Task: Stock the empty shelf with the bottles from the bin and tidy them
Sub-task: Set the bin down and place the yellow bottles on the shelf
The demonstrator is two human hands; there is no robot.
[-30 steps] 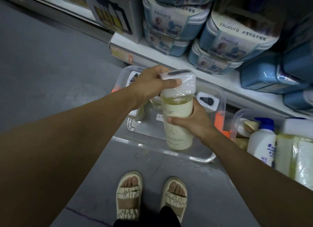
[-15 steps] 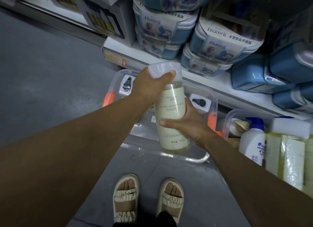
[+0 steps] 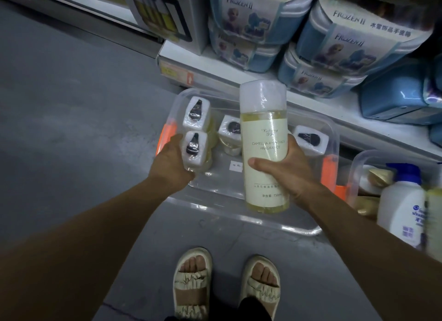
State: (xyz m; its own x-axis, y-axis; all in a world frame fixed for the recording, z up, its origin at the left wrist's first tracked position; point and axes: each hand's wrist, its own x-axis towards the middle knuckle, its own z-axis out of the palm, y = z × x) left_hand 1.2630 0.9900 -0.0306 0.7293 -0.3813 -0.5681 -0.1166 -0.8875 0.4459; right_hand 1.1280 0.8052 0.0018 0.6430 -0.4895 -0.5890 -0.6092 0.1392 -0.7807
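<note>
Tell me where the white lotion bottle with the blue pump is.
Far right of the head view: white lotion bottle stands in the second clear bin, right of the right hand.

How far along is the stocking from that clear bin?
Done: no stocked bottles are visible. In hand: the right hand holds one wrapped Camellia bottle above the clear bin, while the left hand grips another bottle inside it. Left: three more bottles stand in the bin, and tidying.

1. Bottle [image 3: 264,150]: pale yellow liquid, cream label, white cap.
2. Bin [image 3: 239,215]: clear, with orange handles.
3. Cases [image 3: 354,33]: blue and white.
4. Floor [image 3: 71,129]: grey.
5. Sandals [image 3: 191,289]: cream, ruffled.
6. Shampoo bottle [image 3: 401,210]: white, blue pump.
</note>
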